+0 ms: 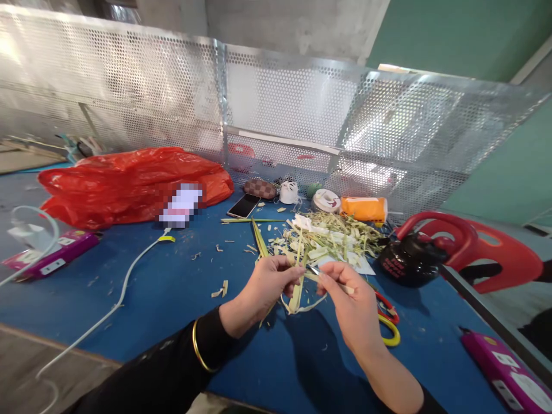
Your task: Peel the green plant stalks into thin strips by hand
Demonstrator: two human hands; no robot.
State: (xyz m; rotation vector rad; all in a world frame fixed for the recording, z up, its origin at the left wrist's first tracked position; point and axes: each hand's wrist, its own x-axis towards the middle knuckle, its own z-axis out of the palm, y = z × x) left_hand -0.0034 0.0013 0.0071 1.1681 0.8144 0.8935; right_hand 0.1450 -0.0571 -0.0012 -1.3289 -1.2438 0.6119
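Note:
My left hand (pixel 273 283) is closed in a pinch on pale green plant strips (pixel 296 296), which hang below the fingertips and also stick up above them. Closed too, my right hand (pixel 356 305) grips a small metal-tipped tool (pixel 313 269). Its tip points left at the strips, close to my left fingertips; the fingers hide most of it, so its exact kind is unclear. Beyond both hands lies a heap of plant scraps (pixel 340 236) partly on white paper. Scissors (pixel 390 330) with red and yellow handles rest right of my right hand, partly covered by it.
On the blue table (pixel 172 310), a red plastic bag (pixel 107 184) and a phone on a white cable (pixel 129 282) are left. A dark phone (pixel 244 206), tape roll (pixel 326 200) and orange packet (pixel 364 209) stand near the perforated screen (pixel 284 86). A black pot (pixel 409 261) is right.

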